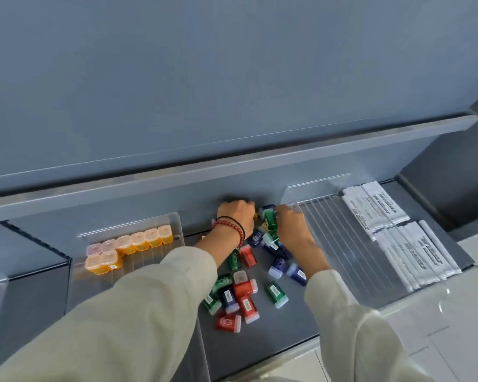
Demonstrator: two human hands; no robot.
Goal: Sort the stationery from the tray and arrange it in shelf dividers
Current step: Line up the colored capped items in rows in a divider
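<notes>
Stationery boxes (139,240): eight in left divider (174,217). Right hand (291,225) grips green box (269,219); left hand (236,214) grip unclear.

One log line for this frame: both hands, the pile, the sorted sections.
left hand: at back of mixed pile, grasp hidden | right hand: grips green box | orange boxes: rowed left | white packets: right section

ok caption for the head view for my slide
Left hand and right hand reach into loose red, green and blue cases on a grey shelf.
</notes>
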